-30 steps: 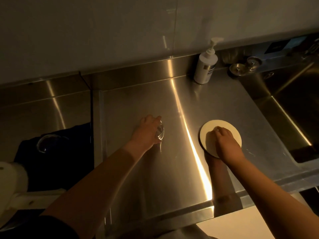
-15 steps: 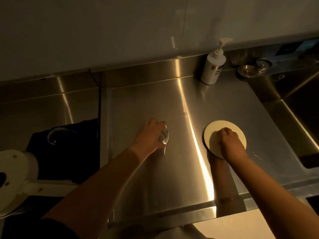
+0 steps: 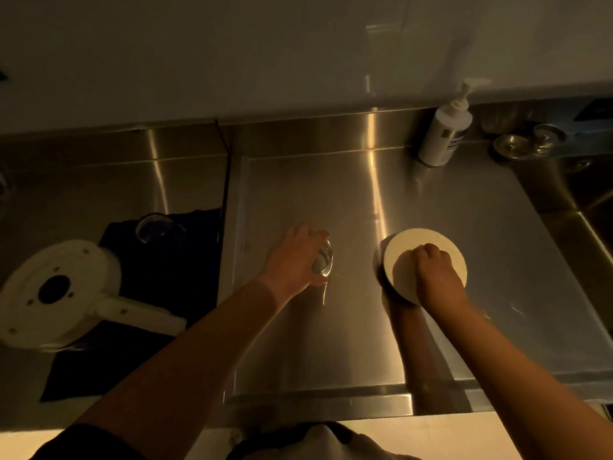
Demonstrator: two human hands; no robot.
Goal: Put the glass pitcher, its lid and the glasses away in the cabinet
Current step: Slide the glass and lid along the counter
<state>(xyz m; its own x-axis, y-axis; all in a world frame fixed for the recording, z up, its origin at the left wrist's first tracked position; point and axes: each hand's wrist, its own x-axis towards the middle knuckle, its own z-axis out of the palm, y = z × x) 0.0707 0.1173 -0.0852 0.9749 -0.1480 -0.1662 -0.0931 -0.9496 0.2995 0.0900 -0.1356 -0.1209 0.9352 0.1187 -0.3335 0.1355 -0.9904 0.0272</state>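
My left hand (image 3: pixel 293 260) is wrapped around a clear glass (image 3: pixel 323 260) on the steel counter (image 3: pixel 331 343), near its middle. To the right, my right hand (image 3: pixel 438 277) grips a round pale lid (image 3: pixel 401 254), which looks tilted with its left edge off the counter. A second clear glass (image 3: pixel 156 227) stands on a dark cloth (image 3: pixel 159 287) on the left counter section. The pitcher is not in view.
A white pump bottle (image 3: pixel 442 134) stands at the back wall. Two metal sink strainers (image 3: pixel 527 142) lie to its right, beside a sink basin (image 3: pixel 593 214). A white round device with an arm (image 3: pixel 59 290) lies on the dark cloth at left.
The camera has shifted so the scene sits further right and lower. The lid seems to have tipped up at its left edge under my right hand. My left hand stays on the glass.
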